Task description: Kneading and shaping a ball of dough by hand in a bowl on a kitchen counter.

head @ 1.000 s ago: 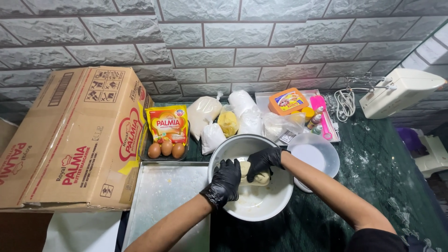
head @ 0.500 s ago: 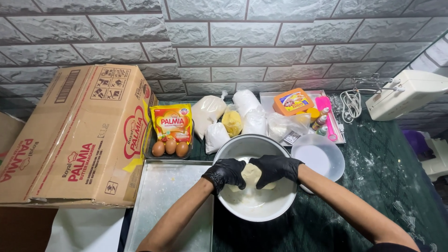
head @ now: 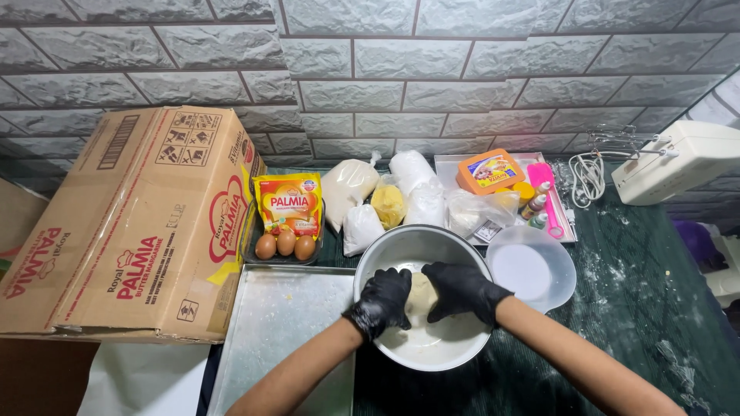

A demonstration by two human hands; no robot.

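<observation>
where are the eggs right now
Head view, left of centre: three brown eggs sit before the yellow packet, between the cardboard box and the bowl.

Around the mixing bowl point(head: 422, 254): a baking tray point(head: 285, 331) to its left, eggs point(head: 285, 245) behind-left, filled bags point(head: 385, 196) behind, a lidded tub point(head: 530, 270) right.

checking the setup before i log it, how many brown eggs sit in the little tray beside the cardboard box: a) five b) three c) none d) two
b: three brown eggs lie side by side in front of the yellow packet, between the cardboard box and the metal bowl.
</observation>
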